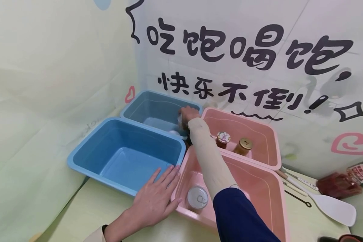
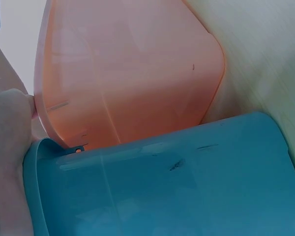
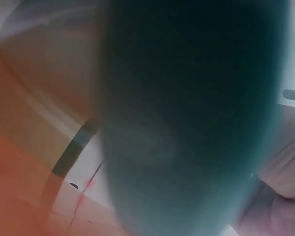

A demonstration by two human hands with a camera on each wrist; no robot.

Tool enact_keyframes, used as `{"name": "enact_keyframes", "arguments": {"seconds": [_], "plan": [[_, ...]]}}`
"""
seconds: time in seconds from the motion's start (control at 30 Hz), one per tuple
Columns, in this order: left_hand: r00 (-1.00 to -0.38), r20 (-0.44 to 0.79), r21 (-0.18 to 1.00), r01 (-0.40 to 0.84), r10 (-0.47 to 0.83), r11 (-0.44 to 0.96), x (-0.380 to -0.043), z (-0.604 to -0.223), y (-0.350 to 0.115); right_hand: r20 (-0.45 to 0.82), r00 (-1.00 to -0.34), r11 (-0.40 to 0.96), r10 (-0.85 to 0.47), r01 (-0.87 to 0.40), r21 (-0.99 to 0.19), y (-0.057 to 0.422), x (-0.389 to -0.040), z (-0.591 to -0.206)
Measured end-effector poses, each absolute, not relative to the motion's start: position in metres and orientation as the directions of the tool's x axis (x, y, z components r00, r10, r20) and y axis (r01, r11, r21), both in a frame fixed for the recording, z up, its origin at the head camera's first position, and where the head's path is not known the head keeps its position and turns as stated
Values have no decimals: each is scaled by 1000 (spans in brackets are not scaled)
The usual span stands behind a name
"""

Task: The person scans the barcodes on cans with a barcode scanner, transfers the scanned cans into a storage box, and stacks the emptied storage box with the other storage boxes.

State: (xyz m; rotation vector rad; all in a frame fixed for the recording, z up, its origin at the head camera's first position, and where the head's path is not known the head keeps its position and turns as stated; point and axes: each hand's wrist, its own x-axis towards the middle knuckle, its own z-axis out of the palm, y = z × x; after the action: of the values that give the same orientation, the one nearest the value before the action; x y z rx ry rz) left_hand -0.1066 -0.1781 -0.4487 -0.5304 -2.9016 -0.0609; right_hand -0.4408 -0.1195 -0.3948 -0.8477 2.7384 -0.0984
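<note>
Fingers [image 1: 166,174] of the left hand [image 1: 154,198] lie straight and slightly spread near the lower middle of the head view, resting where the rims of the front blue bin [image 1: 104,182] and the front pink bin [image 1: 196,216] meet, with the thumb reaching over the pink rim. In the left wrist view that hand shows only in part at the left edge, beside the neighbouring bins. Right hand [image 1: 189,114], at the centre of the head view, reaches into the rear blue bin [image 1: 166,95] near its right end, its fingers bent around a pale item [image 1: 179,118]; most of that item is hidden, so I cannot tell what it is. In the right wrist view a blurred, dark teal shape covers the middle, and only part of the hand shows at the lower right. Just below the right hand, a small whitish shape [image 1: 174,132] shows at the near wall of the rear blue bin. A silver can [image 1: 197,197] with a pull tab stands upright in the front pink bin, left of the forearm. Right of centre, the rear pink bin [image 1: 245,118] holds a jar with a patterned lid [image 1: 223,137] and, beside it, a jar with a gold lid [image 1: 245,144]. Toward the right edge a white spatula [image 1: 335,208] lies on the table [image 1: 308,222], near a dark red item [image 1: 338,185].
</note>
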Motion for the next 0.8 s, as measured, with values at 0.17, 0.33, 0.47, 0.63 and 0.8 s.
{"name": "enact_keyframes", "arguments": {"seconds": [0.17, 0.33, 0.47, 0.63, 0.8], "plan": [[-917, 183, 6, 363, 356, 932, -107, -449, -177, -240, -793, 827, -560, -551, -110, -118, -440, -395], [-926, 151, 18, 352, 346, 936, -107, -447, -176, -242, -801, 836, -548, -521, -170, -120, -443, -394], [-929, 148, 14, 344, 339, 939, -107, -447, -176, -336, -741, 811, -581, -490, -321, -121, -442, -391], [-929, 152, 7, 343, 338, 939, -107, -446, -176, -397, -687, 791, -609, -491, -364, -122, -440, -389], [-931, 135, 8, 344, 340, 939, -107, -445, -177, -349, -698, 777, -626, -520, -355, -122, -439, -384]]}}
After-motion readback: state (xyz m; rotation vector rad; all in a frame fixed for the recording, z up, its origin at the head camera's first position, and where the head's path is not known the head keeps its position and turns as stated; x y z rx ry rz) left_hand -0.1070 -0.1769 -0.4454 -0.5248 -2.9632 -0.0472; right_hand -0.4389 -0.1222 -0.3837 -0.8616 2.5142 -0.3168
